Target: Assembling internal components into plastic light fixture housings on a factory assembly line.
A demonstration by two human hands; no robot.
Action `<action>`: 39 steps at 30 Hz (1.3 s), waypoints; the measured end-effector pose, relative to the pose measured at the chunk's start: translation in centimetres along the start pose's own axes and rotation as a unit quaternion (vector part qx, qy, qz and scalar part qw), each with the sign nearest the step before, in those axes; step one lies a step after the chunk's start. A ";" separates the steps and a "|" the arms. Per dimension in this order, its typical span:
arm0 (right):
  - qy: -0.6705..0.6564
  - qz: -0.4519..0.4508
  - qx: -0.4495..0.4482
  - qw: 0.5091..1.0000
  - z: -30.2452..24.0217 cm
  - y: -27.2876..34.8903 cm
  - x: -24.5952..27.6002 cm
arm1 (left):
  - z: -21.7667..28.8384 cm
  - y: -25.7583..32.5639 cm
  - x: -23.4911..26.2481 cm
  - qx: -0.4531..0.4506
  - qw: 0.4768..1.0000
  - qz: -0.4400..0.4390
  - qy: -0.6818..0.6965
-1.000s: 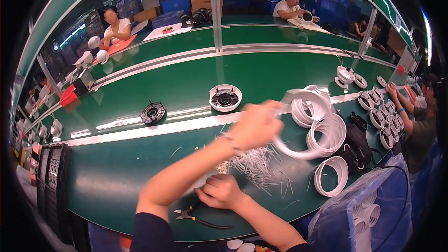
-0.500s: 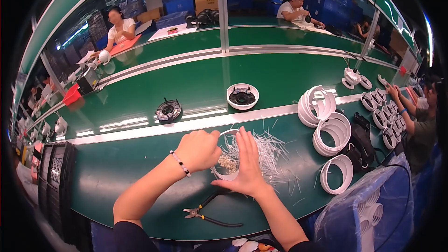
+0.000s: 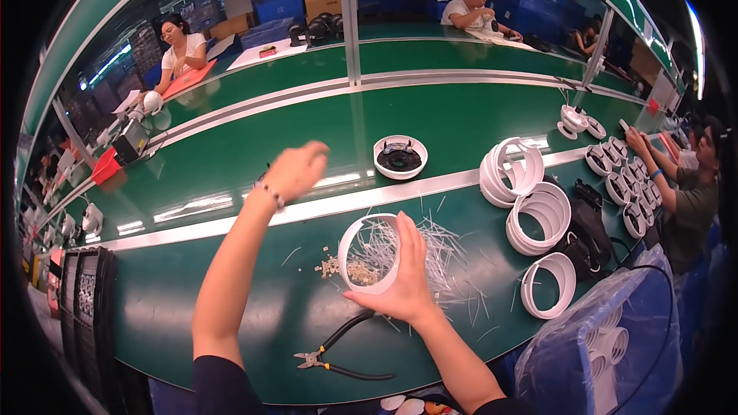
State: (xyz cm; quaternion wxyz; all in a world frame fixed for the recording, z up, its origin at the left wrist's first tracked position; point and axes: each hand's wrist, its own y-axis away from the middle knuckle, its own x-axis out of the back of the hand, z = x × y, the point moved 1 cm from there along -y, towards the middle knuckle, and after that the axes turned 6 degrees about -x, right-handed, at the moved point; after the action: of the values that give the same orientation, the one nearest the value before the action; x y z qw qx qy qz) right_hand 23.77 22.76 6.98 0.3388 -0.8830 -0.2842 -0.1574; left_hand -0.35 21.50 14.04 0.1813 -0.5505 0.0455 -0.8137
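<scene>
A long green workbench (image 3: 231, 315) runs along a factory line, with a raised green conveyor (image 3: 430, 107) behind a silvery rail and other people seated at benches beyond. Near the middle of the bench, the right hand (image 3: 403, 280) is closed around a white plastic ring housing (image 3: 370, 253), thumb and fingers clamped on its outer wall at about five o'clock of the ring, holding it tilted just above a heap of thin white cable ties (image 3: 430, 257). Small pale parts (image 3: 332, 267) lie at the ring's nine o'clock. The left hand (image 3: 296, 170), with a beaded bracelet at the wrist, is raised over the rail at eleven o'clock from the ring, fingers curled loosely and holding nothing visible. A black-handled pair of cutting pliers (image 3: 338, 353) lies on the bench at seven o'clock. Stacks of like white rings (image 3: 538, 215) stand at three o'clock, and a black-centred round unit (image 3: 400, 157) sits on the conveyor at twelve. The ring looks light, stiff and smooth, thin-walled enough to flex if squeezed; the outer rim seems the safest place to take it.
</scene>
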 end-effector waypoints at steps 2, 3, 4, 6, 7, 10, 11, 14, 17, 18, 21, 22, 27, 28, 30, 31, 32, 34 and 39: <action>0.005 0.027 0.025 0.999 -0.6 0.1 -0.1 | -5.4 -1.2 -0.9 0.089 0.985 0.049 -0.139; 0.003 0.031 0.033 0.999 -0.8 0.2 -0.3 | -7.7 -1.3 -1.5 0.124 0.973 0.066 -0.184; 0.000 0.030 0.037 0.999 -0.7 0.3 -0.5 | -8.9 -1.1 -2.0 0.171 0.963 0.044 -0.204; 0.001 0.028 0.033 0.999 -0.3 0.2 -0.6 | -11.1 -1.1 -3.4 0.236 0.946 0.030 -0.218; 0.002 0.029 0.034 0.999 -0.4 0.2 -0.6 | -12.3 -0.9 -3.8 0.236 0.947 0.032 -0.217; 0.006 0.029 0.034 0.999 -0.4 0.3 -0.6 | -13.6 -0.7 -4.6 0.286 0.946 -0.016 -0.153; 0.005 0.028 0.038 0.999 -0.5 0.3 -0.6 | -13.3 -0.7 -4.8 0.283 0.947 -0.019 -0.152; -0.003 0.025 0.040 0.999 -0.5 0.3 -0.7 | -12.6 -0.2 -4.8 0.309 0.943 0.003 -0.121; -0.003 0.022 0.045 0.999 -0.3 0.3 -0.8 | -11.4 0.4 -4.8 0.306 0.944 0.087 -0.092; -0.005 0.028 0.045 0.999 -0.1 0.2 -0.8 | -11.8 0.4 -5.1 0.304 0.944 0.088 -0.092; -0.028 0.036 0.043 0.998 -0.7 0.3 -0.6 | -13.3 1.3 -5.3 0.334 0.915 0.225 0.022; -0.036 0.037 0.043 0.998 -1.0 0.4 -0.8 | -15.5 1.9 -6.1 0.334 0.902 0.250 0.107; -0.152 0.083 -0.087 0.981 0.7 1.0 -1.1 | -6.9 4.3 -8.6 0.237 0.775 0.331 0.483; -0.214 0.086 -0.137 0.963 1.6 1.2 -1.5 | -3.9 5.2 -8.6 0.218 0.741 0.330 0.543; -0.319 0.116 -0.172 0.925 2.6 1.0 -1.9 | 1.4 7.3 -8.3 0.185 0.713 0.308 0.602; -0.343 0.122 -0.181 0.913 2.3 0.9 -2.0 | 3.1 8.6 -8.2 0.185 0.709 0.293 0.614; -0.356 0.108 -0.182 0.910 2.4 0.8 -2.1 | 4.7 9.7 -8.5 0.161 0.706 0.284 0.629; -0.366 0.091 -0.192 0.906 2.3 0.8 -2.3 | 5.7 11.4 -9.8 0.153 0.691 0.267 0.654; -0.361 0.078 -0.185 0.911 1.4 1.2 -3.3 | 7.3 13.3 -11.7 0.130 0.666 0.243 0.693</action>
State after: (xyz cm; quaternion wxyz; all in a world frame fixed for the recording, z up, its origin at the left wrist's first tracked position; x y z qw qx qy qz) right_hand 22.07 21.68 3.83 0.0546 -0.9457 -0.2833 0.1496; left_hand 13.39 14.05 2.92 0.3582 0.2318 0.1843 -0.8854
